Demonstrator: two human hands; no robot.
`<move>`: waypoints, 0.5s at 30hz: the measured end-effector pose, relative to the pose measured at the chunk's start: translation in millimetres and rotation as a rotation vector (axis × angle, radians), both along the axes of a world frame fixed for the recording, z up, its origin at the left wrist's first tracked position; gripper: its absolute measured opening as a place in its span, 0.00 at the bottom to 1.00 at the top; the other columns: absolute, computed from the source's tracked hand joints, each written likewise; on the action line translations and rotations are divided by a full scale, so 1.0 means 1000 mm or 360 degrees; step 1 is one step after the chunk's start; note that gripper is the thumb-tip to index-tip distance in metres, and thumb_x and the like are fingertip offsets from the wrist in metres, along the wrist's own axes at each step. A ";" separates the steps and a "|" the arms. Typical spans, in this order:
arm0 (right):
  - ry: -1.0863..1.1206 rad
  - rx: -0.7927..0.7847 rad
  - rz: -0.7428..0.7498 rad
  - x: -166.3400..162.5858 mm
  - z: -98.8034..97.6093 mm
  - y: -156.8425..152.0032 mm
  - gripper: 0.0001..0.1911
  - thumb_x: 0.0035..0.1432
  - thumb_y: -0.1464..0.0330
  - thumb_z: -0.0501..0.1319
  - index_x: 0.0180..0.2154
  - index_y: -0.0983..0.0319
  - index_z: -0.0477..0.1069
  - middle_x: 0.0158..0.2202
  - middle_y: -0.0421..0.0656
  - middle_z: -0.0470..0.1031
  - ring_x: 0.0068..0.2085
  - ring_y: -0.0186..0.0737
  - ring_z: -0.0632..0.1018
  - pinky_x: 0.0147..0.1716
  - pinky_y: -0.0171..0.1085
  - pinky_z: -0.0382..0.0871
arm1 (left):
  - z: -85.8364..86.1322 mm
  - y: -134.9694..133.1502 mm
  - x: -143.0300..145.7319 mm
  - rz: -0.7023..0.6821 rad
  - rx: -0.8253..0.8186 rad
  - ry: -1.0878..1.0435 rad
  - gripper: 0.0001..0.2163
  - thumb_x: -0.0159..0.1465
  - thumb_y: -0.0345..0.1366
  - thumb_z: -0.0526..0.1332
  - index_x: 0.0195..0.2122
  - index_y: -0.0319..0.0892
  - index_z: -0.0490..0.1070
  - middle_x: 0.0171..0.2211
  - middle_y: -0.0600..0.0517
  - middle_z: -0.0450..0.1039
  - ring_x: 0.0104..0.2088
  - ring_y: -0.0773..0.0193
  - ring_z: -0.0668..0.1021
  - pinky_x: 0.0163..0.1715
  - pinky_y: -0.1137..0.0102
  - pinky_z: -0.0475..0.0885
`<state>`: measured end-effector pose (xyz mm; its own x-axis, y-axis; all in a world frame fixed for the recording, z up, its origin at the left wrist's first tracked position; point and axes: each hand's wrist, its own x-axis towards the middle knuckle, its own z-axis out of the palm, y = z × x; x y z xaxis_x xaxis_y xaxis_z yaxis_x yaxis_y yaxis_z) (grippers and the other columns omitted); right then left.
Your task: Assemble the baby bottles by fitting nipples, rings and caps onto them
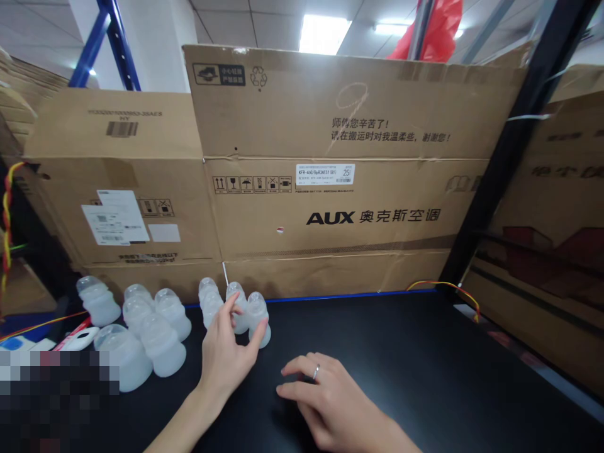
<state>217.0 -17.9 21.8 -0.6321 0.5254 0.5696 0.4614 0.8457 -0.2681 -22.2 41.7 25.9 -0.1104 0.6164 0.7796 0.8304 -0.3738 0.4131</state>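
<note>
My left hand (229, 343) reaches in front of several small frosted white bottles with clear domed caps, which look like baby bottles. Its thumb and forefinger are spread apart. The thumb overlaps the rightmost bottle (258, 305), and the forefinger crosses in front of the middle bottle (235, 290); whether they touch is hard to tell. Partly behind that hand stands another bottle (208, 299). Lower right, my right hand (328, 396), with a ring on one finger, hovers over the black tabletop (425, 371), fingers loosely bent and apart, holding nothing.
More bottles stand at the left, including a wider one (125, 362) and a taller one (163, 346). Cardboard panels (264, 132) wall off the back. A dark post (500, 151) rises at the right, near a red-yellow wire (453, 286). White-handled tools (80, 338) lie far left.
</note>
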 end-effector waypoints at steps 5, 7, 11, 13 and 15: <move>0.0034 -0.0019 0.0000 -0.004 0.003 -0.002 0.25 0.59 0.79 0.57 0.53 0.54 0.75 0.52 0.44 0.80 0.46 0.44 0.82 0.50 0.43 0.74 | -0.015 0.013 -0.007 -0.0124 -0.0329 -0.0083 0.19 0.67 0.53 0.63 0.48 0.44 0.74 0.25 0.59 0.69 0.19 0.65 0.72 0.21 0.69 0.69; 0.0107 -0.0008 -0.0039 -0.005 0.001 0.000 0.25 0.61 0.79 0.56 0.56 0.54 0.73 0.50 0.45 0.81 0.45 0.43 0.82 0.48 0.41 0.75 | -0.016 0.010 -0.005 -0.0184 -0.0279 -0.0056 0.16 0.66 0.52 0.64 0.43 0.45 0.75 0.26 0.57 0.71 0.23 0.63 0.76 0.24 0.69 0.72; 0.0344 -0.0114 -0.0304 -0.004 -0.001 0.002 0.24 0.67 0.70 0.59 0.64 0.56 0.65 0.47 0.46 0.80 0.40 0.42 0.82 0.41 0.39 0.75 | -0.006 -0.007 0.003 -0.0413 0.0065 0.0289 0.11 0.64 0.39 0.67 0.47 0.46 0.74 0.47 0.46 0.81 0.48 0.49 0.83 0.47 0.56 0.79; 0.0399 -0.0225 -0.0431 -0.003 -0.001 0.002 0.27 0.66 0.64 0.62 0.64 0.57 0.63 0.46 0.45 0.80 0.34 0.41 0.81 0.36 0.39 0.74 | -0.001 -0.016 0.009 -0.0615 0.0230 0.0568 0.17 0.62 0.32 0.66 0.53 0.44 0.72 0.51 0.44 0.82 0.52 0.46 0.83 0.54 0.50 0.76; 0.0393 -0.0341 -0.0509 -0.002 0.001 0.002 0.26 0.65 0.60 0.63 0.62 0.58 0.66 0.45 0.45 0.81 0.31 0.40 0.79 0.34 0.38 0.72 | 0.003 -0.023 0.014 -0.0781 0.0270 0.0735 0.21 0.62 0.28 0.64 0.57 0.42 0.70 0.49 0.43 0.84 0.49 0.48 0.85 0.55 0.49 0.77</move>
<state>214.6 -16.0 23.3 -0.2778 0.7945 0.5400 0.5905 0.5846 -0.5564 -7.9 18.3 28.9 0.5163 0.3755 0.7697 0.6254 -0.7793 -0.0393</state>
